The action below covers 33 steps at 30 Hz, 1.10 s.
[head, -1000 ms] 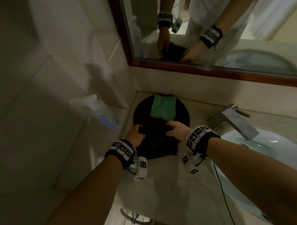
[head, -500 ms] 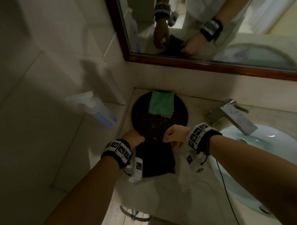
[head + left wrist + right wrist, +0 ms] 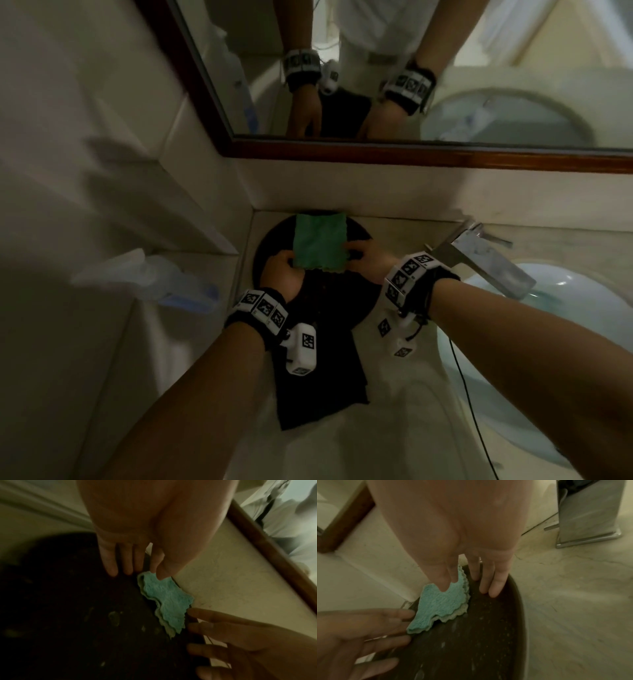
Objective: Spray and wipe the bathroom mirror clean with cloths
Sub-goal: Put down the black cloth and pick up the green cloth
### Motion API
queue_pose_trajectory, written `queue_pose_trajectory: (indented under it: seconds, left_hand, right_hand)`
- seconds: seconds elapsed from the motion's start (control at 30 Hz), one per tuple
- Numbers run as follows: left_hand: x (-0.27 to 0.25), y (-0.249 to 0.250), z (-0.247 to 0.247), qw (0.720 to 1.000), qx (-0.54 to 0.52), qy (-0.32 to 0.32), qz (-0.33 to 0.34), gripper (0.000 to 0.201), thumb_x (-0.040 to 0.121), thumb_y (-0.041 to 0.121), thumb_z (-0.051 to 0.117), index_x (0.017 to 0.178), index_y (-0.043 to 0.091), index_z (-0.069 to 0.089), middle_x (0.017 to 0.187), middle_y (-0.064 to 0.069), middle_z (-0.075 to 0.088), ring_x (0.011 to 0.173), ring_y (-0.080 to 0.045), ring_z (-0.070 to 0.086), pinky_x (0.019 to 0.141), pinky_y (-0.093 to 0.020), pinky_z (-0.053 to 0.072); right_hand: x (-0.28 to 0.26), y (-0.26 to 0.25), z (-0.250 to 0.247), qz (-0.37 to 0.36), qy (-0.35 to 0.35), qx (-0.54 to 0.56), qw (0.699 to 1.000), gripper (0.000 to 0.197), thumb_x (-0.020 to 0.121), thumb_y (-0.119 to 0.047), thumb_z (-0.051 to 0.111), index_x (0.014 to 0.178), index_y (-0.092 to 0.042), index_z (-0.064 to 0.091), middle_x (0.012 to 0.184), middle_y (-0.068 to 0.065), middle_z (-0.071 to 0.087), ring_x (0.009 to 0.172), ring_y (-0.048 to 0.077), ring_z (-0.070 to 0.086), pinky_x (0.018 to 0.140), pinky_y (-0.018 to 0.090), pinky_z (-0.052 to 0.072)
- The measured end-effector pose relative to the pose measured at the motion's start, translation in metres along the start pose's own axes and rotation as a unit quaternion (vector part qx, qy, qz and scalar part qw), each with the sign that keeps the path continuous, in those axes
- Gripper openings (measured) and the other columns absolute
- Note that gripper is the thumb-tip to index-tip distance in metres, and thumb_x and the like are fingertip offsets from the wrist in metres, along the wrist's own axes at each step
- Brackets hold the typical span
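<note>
A folded green cloth [image 3: 320, 241] lies at the back of a dark round tray [image 3: 339, 294] on the counter below the mirror [image 3: 479, 68]. My left hand [image 3: 291, 265] pinches the cloth's near left corner between thumb and forefinger, shown close up in the left wrist view [image 3: 157, 573]; its other fingers lie straight on the tray [image 3: 68, 615]. My right hand [image 3: 356, 253] pinches the right edge of the green cloth [image 3: 443, 601] the same way [image 3: 449, 584]. A black cloth [image 3: 322, 383] lies flat on the counter in front of the tray, partly under my left wrist.
A translucent spray bottle [image 3: 164, 277] lies on the ledge to the left. A chrome faucet [image 3: 479, 260] stands right of the tray, over a pale basin [image 3: 565, 308]. The wall and the mirror's wooden frame [image 3: 411, 154] close in behind the tray.
The black cloth was pulled off the tray toward me and let go on the counter. Both hands then moved forward to the green cloth and took hold of its near corners.
</note>
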State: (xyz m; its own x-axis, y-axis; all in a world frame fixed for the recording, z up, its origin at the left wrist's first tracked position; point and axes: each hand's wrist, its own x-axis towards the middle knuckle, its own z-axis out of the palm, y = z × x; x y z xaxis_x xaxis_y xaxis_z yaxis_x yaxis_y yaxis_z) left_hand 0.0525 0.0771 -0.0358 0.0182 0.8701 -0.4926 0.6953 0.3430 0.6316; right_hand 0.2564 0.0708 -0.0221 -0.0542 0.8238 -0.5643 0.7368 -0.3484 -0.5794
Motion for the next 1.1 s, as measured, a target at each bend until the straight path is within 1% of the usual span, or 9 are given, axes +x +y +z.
queue_pose_trajectory:
  seconds: [0.1, 0.23, 0.33, 0.4, 0.53, 0.73, 0.97, 1.03, 1.1]
  left_hand:
    - [0.012, 0.002, 0.004, 1.0, -0.013, -0.005, -0.004, 0.035, 0.096, 0.015, 0.056, 0.131, 0.01, 0.057, 0.129, -0.012, 0.061, 0.112, -0.032, 0.059, 0.086, -0.03, 0.046]
    - [0.026, 0.007, 0.007, 0.999, -0.044, -0.003, -0.008, 0.039, 0.095, 0.008, 0.057, 0.133, 0.012, 0.056, 0.13, -0.012, 0.061, 0.111, -0.031, 0.06, 0.085, -0.03, 0.047]
    - [0.029, 0.011, 0.009, 0.999, -0.053, 0.003, -0.008, 0.04, 0.094, 0.007, 0.059, 0.133, 0.013, 0.056, 0.128, -0.013, 0.061, 0.11, -0.032, 0.06, 0.087, -0.034, 0.05]
    - [0.032, 0.013, 0.011, 0.998, -0.055, 0.008, -0.002, 0.039, 0.092, 0.005, 0.061, 0.13, 0.012, 0.058, 0.124, -0.014, 0.062, 0.107, -0.032, 0.061, 0.087, -0.036, 0.052]
    - [0.037, 0.015, 0.016, 0.998, -0.058, 0.028, 0.011, 0.03, 0.088, 0.0, 0.063, 0.117, 0.008, 0.065, 0.108, -0.017, 0.067, 0.088, -0.026, 0.062, 0.077, -0.031, 0.051]
    - [0.032, 0.019, 0.025, 0.991, -0.118, 0.053, -0.016, 0.039, 0.089, -0.009, 0.045, 0.114, 0.011, 0.067, 0.118, -0.016, 0.064, 0.098, -0.031, 0.062, 0.087, -0.04, 0.056]
    - [0.028, 0.026, 0.023, 0.988, -0.137, 0.037, -0.062, 0.04, 0.091, 0.003, 0.059, 0.13, 0.007, 0.062, 0.132, -0.016, 0.061, 0.115, -0.033, 0.06, 0.098, -0.041, 0.052]
    - [0.026, 0.029, 0.023, 0.987, -0.14, 0.053, -0.061, 0.037, 0.092, 0.006, 0.06, 0.129, 0.006, 0.063, 0.131, -0.015, 0.062, 0.114, -0.033, 0.06, 0.096, -0.039, 0.052]
    - [0.022, 0.035, 0.023, 0.984, -0.15, 0.079, -0.048, 0.028, 0.093, 0.008, 0.061, 0.12, 0.007, 0.069, 0.123, -0.014, 0.065, 0.109, -0.033, 0.062, 0.089, -0.034, 0.052]
  right_hand:
    - [0.009, 0.003, 0.002, 0.0, 0.009, -0.02, 1.0, 0.052, 0.094, -0.023, 0.063, 0.144, -0.022, 0.049, 0.15, 0.009, 0.044, 0.131, 0.025, 0.046, 0.088, 0.015, 0.029]
    - [0.009, 0.002, 0.0, -0.008, -0.017, -0.037, 0.999, 0.05, 0.096, -0.026, 0.061, 0.144, -0.021, 0.049, 0.153, 0.005, 0.04, 0.136, 0.025, 0.042, 0.103, 0.022, 0.031]
    - [0.006, 0.001, -0.001, -0.028, -0.008, -0.029, 0.999, 0.043, 0.095, -0.023, 0.061, 0.138, -0.021, 0.056, 0.146, 0.002, 0.049, 0.131, 0.024, 0.048, 0.096, 0.019, 0.032]
    - [0.005, 0.003, -0.002, -0.029, -0.006, -0.021, 0.999, 0.042, 0.095, -0.025, 0.062, 0.137, -0.023, 0.057, 0.145, 0.001, 0.05, 0.131, 0.024, 0.048, 0.095, 0.018, 0.031]
    - [-0.002, 0.003, -0.007, -0.024, -0.013, -0.017, 0.999, 0.045, 0.097, -0.031, 0.059, 0.142, -0.025, 0.051, 0.148, 0.001, 0.047, 0.13, 0.02, 0.047, 0.082, 0.011, 0.025]
    - [-0.013, 0.006, -0.01, -0.006, -0.018, 0.017, 1.0, 0.049, 0.095, -0.029, 0.061, 0.143, -0.025, 0.049, 0.144, 0.004, 0.049, 0.128, 0.02, 0.046, 0.085, 0.014, 0.029]
    - [-0.026, 0.012, -0.015, -0.009, -0.021, 0.053, 0.998, 0.047, 0.094, -0.02, 0.062, 0.139, -0.019, 0.052, 0.145, 0.004, 0.049, 0.129, 0.02, 0.048, 0.092, 0.017, 0.034]
    - [-0.03, 0.016, -0.019, -0.005, -0.023, 0.051, 0.998, 0.049, 0.094, -0.022, 0.062, 0.141, -0.021, 0.05, 0.146, 0.002, 0.048, 0.131, 0.02, 0.047, 0.099, 0.022, 0.036]
    - [-0.034, 0.021, -0.025, -0.003, -0.023, 0.061, 0.998, 0.05, 0.094, -0.022, 0.063, 0.142, -0.02, 0.049, 0.144, 0.002, 0.051, 0.13, 0.02, 0.049, 0.098, 0.022, 0.038]
